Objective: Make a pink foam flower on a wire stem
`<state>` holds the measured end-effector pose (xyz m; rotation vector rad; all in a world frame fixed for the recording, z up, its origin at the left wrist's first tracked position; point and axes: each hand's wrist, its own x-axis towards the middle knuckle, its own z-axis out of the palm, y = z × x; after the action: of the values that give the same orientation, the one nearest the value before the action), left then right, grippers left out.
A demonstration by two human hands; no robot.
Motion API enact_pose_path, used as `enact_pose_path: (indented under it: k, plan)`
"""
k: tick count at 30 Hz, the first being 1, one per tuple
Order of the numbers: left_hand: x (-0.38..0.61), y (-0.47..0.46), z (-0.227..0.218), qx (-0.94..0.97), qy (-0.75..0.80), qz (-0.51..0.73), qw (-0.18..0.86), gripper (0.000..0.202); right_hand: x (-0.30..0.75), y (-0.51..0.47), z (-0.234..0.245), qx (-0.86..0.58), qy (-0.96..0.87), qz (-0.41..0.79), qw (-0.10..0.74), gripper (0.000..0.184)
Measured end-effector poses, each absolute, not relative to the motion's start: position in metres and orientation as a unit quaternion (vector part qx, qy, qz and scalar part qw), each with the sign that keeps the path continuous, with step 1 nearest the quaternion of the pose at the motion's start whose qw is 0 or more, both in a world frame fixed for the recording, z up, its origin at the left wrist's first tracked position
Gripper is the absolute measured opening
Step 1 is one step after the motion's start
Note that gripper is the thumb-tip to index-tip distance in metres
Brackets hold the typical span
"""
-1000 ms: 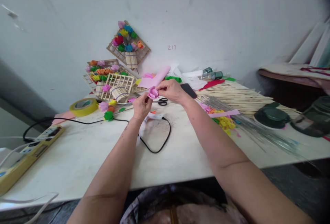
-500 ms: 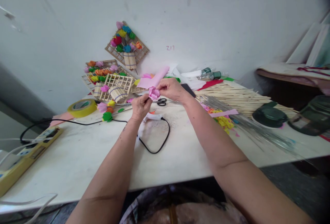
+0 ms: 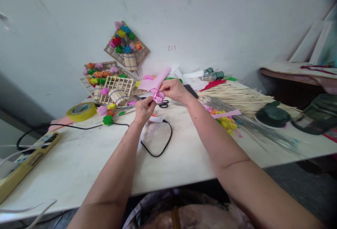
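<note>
A pink paper flower (image 3: 158, 96) is held up over the table between both hands. My left hand (image 3: 144, 109) is closed on its lower left side, thumb and fingers pinched together. At its upper right, my right hand (image 3: 174, 89) pinches a petal edge between thumb and fingertips. Beneath the hands lies a white glue gun (image 3: 156, 119) with an orange part, its black cord looping on the table. Black-handled scissors (image 3: 163, 104) rest just behind the flower. A rolled sheet of pink crepe paper (image 3: 158, 80) lies behind my right hand.
Bamboo lattice panels with paper flowers (image 3: 119, 86) stand at the back left. Yellow tape (image 3: 81, 111) and a power strip (image 3: 28, 162) lie left. To the right are thin sticks (image 3: 237, 97), wires (image 3: 263, 132), paper scraps (image 3: 226, 123) and a dark green jar (image 3: 317, 115).
The pink flower has tilted slightly toward the lower right between my hands. Both hands keep hold of it, and the whole view has shifted a little.
</note>
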<state>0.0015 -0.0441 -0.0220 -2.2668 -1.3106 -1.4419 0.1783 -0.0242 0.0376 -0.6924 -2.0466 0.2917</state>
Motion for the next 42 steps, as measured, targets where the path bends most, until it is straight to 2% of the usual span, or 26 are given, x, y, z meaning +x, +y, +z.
enact_pose_path:
  k: [4, 9, 14, 25, 34, 42]
  plan:
    - [-0.002, -0.043, -0.022, -0.782, -0.419, -0.455, 0.078, 0.017, 0.179, -0.021, 0.036, -0.254, -0.827, 0.124, 0.486, 0.012]
    - [-0.008, -0.036, -0.023, -0.811, -0.398, -0.404, 0.142, 0.019, 0.182, -0.021, 0.036, -0.232, -0.818, 0.157, 0.502, 0.012]
    - [-0.012, -0.031, -0.026, -0.785, -0.416, -0.422, 0.179, 0.020, 0.184, -0.023, 0.039, -0.262, -0.804, 0.214, 0.489, 0.019]
    - [-0.013, -0.032, -0.032, -0.699, -0.481, -0.507, 0.150, 0.012, 0.177, -0.035, 0.048, -0.360, -0.727, 0.303, 0.500, 0.018]
    - [-0.014, -0.024, -0.038, -0.691, -0.469, -0.543, 0.092, 0.015, 0.172, -0.049, 0.052, -0.409, -0.730, 0.305, 0.455, 0.023]
    - [-0.016, -0.022, -0.040, -0.687, -0.467, -0.554, 0.057, 0.018, 0.167, -0.051, 0.050, -0.384, -0.751, 0.293, 0.450, 0.020]
